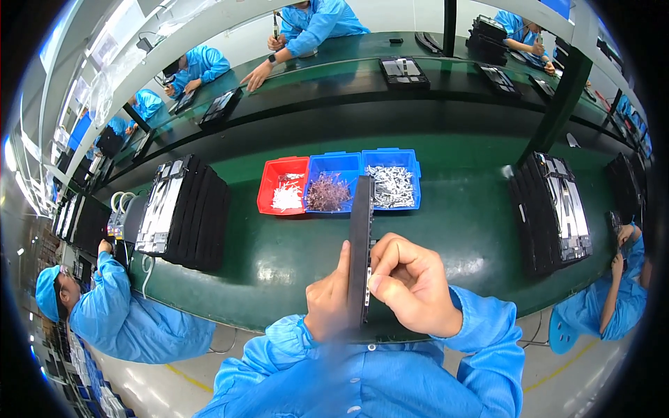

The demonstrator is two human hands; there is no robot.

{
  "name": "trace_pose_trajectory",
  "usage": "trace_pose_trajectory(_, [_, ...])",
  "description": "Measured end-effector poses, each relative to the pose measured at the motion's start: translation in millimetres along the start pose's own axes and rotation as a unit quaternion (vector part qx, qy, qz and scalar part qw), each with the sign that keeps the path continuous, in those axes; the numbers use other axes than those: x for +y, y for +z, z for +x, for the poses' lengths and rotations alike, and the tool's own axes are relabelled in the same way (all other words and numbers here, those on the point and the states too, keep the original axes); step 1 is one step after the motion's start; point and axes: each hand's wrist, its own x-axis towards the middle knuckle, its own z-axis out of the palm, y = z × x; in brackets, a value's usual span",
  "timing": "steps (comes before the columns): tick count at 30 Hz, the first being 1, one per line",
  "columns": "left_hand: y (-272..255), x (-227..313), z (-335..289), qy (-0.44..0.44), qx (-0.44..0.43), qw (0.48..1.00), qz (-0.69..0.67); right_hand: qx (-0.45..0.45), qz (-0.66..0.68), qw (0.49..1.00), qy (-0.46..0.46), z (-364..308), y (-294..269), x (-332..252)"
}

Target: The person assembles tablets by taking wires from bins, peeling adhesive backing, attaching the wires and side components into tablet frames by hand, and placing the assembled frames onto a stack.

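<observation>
Black slab (359, 237), red bin (287, 165), blue bins (334, 164)

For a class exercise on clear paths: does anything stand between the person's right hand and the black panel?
Nothing visible does. The right hand is right at the right side of the black panel, and the left hand is at its other side. The bins lie beyond both hands.

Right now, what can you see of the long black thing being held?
The black case is long and slim, plastic-looking, seen nearly edge-on, with small pale parts along its right side. It points away from the person over the green table. The left hand supports its left side; the right hand touches its right.
</observation>
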Motion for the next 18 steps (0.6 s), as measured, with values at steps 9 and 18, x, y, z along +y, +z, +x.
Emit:
trace_pose_trajectory(9, [6, -1, -2, 0.005, 0.01, 1.0, -0.006, -0.008, -0.011, 1.0, -0.001, -1, -5, 2])
trace_pose_trajectory(18, [9, 4, -2, -0.058, 0.022, 0.998, -0.032, 0.02, 0.052, 0.997, 0.054, 0, -10, 1])
